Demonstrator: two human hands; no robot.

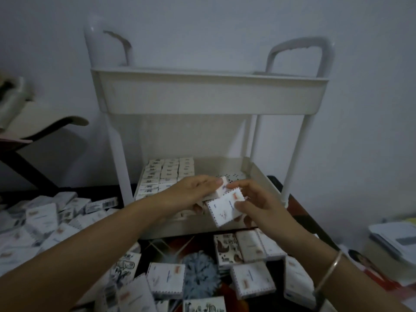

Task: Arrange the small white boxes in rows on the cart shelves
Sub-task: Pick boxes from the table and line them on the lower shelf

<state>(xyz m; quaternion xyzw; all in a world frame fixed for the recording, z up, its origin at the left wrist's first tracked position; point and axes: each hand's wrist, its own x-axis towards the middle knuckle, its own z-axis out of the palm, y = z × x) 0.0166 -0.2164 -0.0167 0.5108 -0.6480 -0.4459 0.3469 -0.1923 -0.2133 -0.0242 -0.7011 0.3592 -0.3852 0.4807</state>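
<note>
left hand (191, 192): reaches in over the front of the lower shelf (258, 176), palm down, fingers laid along the top of a small white box, the far box (218, 192), thumb side tucked under. it grips that box. only one end and a strip of the side show past the fingers.

right hand (255, 204): pinches a second box, the near box (224, 210), forefinger at its top edge, thumb pressed on the printed face. this box is tilted, face towards the camera, its upper corner touching the far box. thin bangle (328, 271) on the right wrist.

both held boxes are above the front rim of the lower shelf. shelved boxes (168, 172) stand in three tidy rows on the left part of that shelf, running front to back; the right part shows bare perforated floor. the forearms hide the front ends of the rows.

cart (209, 95): white, two tiers, looped handles at each end; inside of the upper tray not visible.

loose boxes lie in a heap to the left (45, 217) and scattered in front (166, 278), some overlapping, on a dark patterned cloth (200, 273). stack of papers (394, 242) at far right. plain pale wall (225, 19) behind. light is dim.
</note>
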